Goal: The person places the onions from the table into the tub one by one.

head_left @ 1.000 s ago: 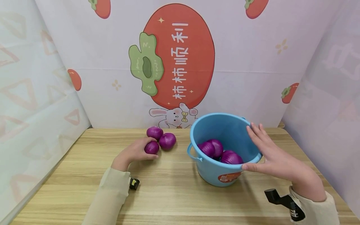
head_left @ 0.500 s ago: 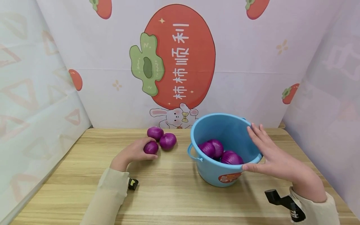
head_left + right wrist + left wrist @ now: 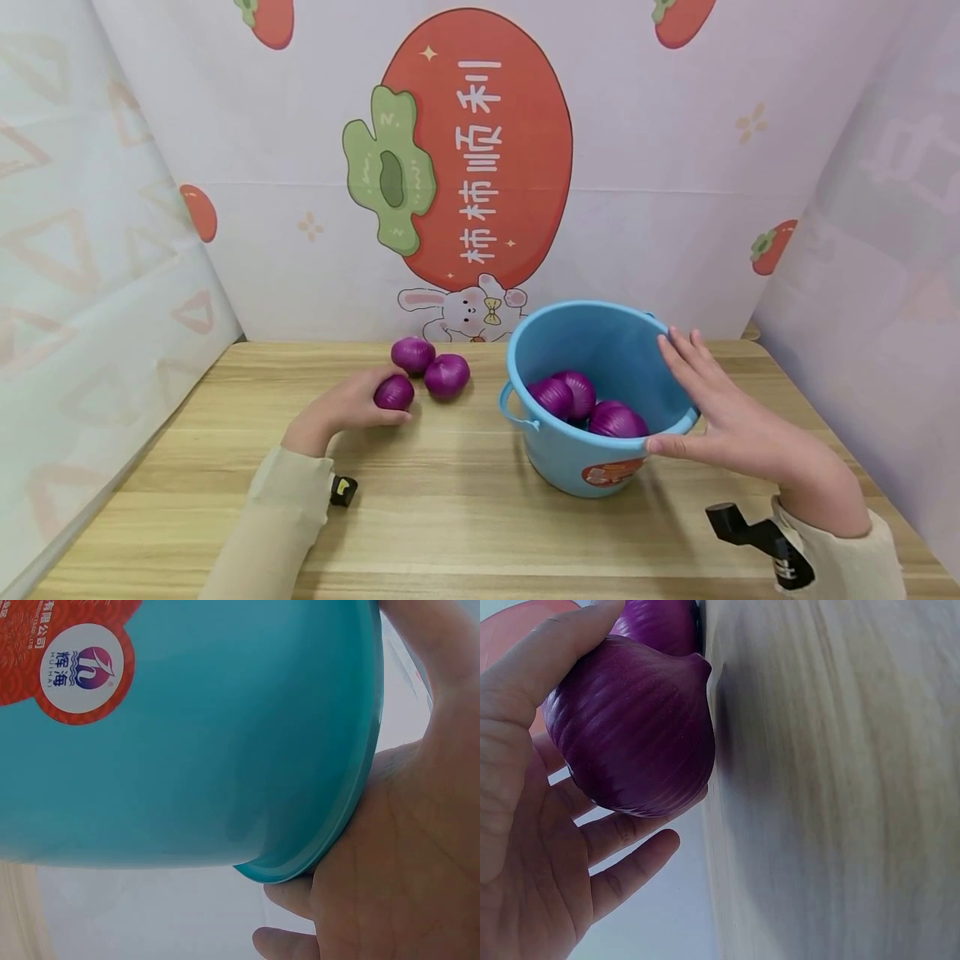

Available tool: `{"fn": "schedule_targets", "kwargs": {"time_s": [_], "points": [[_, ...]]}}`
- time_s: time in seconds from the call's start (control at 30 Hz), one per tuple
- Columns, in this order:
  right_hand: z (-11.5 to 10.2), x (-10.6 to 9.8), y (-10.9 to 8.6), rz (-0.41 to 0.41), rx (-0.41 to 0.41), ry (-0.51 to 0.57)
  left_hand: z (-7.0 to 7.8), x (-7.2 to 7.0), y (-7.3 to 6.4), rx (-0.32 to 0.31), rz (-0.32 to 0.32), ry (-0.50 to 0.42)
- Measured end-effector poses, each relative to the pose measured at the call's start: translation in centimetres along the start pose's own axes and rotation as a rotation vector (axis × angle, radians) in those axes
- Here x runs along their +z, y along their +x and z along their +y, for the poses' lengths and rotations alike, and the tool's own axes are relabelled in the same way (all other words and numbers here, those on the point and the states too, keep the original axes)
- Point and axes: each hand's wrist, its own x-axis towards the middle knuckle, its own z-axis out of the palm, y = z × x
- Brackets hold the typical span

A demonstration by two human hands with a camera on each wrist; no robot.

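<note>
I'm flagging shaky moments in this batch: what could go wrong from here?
The held onion could slip from the left hand, since it looks smooth and round. The two loose onions beside that hand might roll if nudged. The bucket could tip if the right hand presses too hard at its rim.

The left hand (image 3: 352,405) covers the left side of the onion (image 3: 395,392) it grips; the left wrist view cuts off another onion (image 3: 658,624) at its top edge. The near wall of the bucket (image 3: 546,461) hides the undersides of the onions inside (image 3: 617,419). Its label (image 3: 606,473) is too small to read from the head and cut off in the right wrist view. Both sleeves (image 3: 264,518) run out of the head view's bottom edge.
</note>
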Motion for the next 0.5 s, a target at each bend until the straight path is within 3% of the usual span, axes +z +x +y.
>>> {"fn": "schedule_targets", "kwargs": {"time_s": [0.2, 0.5], "points": [[0.0, 0.0, 0.0, 0.000, 0.000, -0.004, -0.1, -0.2, -0.1, -0.007, -0.008, 0.001], [0.1, -0.1, 0.0, -0.002, 0.004, -0.006, 0.9, -1.2, -0.4, -0.016, 0.016, -0.011]]}}
